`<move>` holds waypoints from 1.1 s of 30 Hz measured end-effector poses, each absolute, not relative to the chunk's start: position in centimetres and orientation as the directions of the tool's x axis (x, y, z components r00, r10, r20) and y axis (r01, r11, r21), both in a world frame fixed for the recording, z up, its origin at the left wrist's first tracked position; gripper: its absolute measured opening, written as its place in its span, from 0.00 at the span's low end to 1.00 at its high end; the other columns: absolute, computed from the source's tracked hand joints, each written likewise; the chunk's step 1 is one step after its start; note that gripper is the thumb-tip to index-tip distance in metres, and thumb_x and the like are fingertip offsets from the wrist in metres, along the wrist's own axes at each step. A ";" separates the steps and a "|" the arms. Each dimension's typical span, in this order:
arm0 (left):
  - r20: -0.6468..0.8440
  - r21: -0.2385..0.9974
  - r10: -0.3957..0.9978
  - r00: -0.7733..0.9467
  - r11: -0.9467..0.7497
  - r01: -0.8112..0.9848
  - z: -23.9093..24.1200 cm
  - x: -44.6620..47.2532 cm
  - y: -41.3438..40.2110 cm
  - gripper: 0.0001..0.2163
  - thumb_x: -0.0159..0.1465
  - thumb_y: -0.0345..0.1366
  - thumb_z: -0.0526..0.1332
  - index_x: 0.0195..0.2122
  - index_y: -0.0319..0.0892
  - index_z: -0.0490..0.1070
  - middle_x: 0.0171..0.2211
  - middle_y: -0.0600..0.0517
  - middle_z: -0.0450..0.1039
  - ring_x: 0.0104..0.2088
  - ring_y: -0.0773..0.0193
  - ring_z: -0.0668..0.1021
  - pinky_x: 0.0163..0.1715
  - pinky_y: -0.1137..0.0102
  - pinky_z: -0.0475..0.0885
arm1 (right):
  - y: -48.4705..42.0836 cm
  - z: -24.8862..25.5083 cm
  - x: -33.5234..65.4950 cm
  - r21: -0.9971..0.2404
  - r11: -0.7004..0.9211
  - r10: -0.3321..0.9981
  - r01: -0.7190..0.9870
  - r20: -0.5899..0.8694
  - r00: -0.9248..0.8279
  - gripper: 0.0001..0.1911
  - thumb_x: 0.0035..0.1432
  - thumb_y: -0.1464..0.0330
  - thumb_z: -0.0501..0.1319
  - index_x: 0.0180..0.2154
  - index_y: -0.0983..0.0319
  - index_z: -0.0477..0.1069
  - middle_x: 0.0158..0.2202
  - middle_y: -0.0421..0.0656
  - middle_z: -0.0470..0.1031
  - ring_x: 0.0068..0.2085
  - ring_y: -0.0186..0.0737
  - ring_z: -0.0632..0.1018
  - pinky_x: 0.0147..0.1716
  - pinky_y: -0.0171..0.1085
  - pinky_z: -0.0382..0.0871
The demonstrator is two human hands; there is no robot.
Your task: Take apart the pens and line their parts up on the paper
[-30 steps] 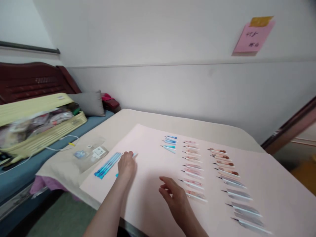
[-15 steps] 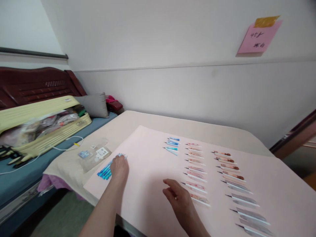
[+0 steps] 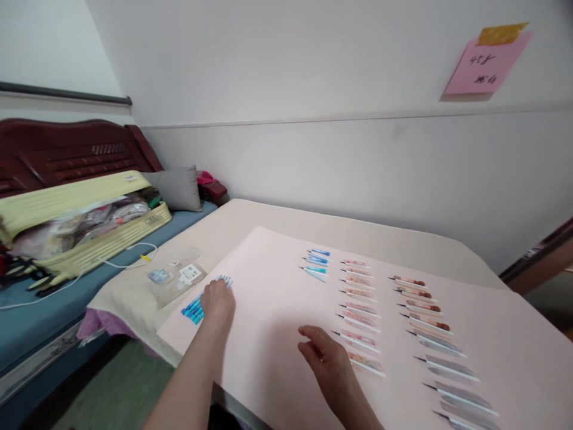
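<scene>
At the left of the pink sheet, my left hand [image 3: 218, 300] rests over a row of blue pen barrels [image 3: 192, 309] with pale tips. Its fingers curl down among them, and what they pinch is hidden. My right hand [image 3: 329, 361] hovers near the middle, thumb and forefinger curved and apart, holding nothing visible. Beside it runs a column of pink printed pen barrels [image 3: 358, 340], each with a slim white, dark-tipped refill. Further right lie brown-ended barrels [image 3: 432, 307] and grey clear ones [image 3: 450, 365] with refills. Several blue pieces with refills [image 3: 317, 260] form a short column behind.
The pink sheet [image 3: 268, 263] covers much of the cream-topped table [image 3: 250, 212]. Clear plastic packets [image 3: 179, 280] lie left of it. Beyond is a bed with an open yellow case [image 3: 98, 185], a white cable [image 3: 116, 264] and a grey pillow [image 3: 179, 188]. A pink note [image 3: 487, 64] hangs on the wall.
The view has turned slightly to the left, so the scene sits a little further right. Both hands stay almost in the same places over the sheet.
</scene>
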State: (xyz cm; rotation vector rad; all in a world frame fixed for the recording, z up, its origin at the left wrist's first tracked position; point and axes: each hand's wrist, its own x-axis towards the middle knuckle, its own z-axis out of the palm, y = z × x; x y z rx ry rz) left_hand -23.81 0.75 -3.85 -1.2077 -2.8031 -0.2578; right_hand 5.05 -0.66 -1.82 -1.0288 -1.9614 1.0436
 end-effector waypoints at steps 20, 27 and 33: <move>0.166 0.106 0.702 -0.693 0.686 0.720 -3.9 -23.9 1.0 0.13 0.59 0.34 0.49 0.37 0.38 0.71 0.36 0.40 0.71 0.40 0.50 0.72 0.33 0.64 0.64 | -0.9 -1.7 4.9 -0.886 0.353 0.868 0.302 0.189 -0.460 0.10 0.54 0.72 0.55 0.38 0.60 0.72 0.36 0.43 0.74 0.30 0.37 0.74 0.29 0.33 0.66; 0.119 0.117 0.688 -0.716 0.706 0.698 -3.6 -24.0 1.2 0.13 0.58 0.35 0.50 0.39 0.39 0.70 0.38 0.40 0.71 0.40 0.50 0.72 0.32 0.64 0.65 | -1.0 -1.5 4.9 -0.881 0.355 0.867 0.312 0.185 -0.463 0.10 0.53 0.72 0.55 0.36 0.60 0.73 0.34 0.43 0.74 0.30 0.37 0.74 0.28 0.34 0.66; 0.143 0.135 0.706 -0.693 0.680 0.721 -2.7 -22.8 1.6 0.13 0.59 0.39 0.49 0.34 0.40 0.70 0.36 0.41 0.71 0.38 0.52 0.72 0.31 0.65 0.64 | -1.1 -1.2 5.0 -0.860 0.376 0.861 0.345 0.186 -0.473 0.09 0.54 0.74 0.55 0.34 0.61 0.73 0.33 0.42 0.75 0.30 0.36 0.74 0.29 0.33 0.65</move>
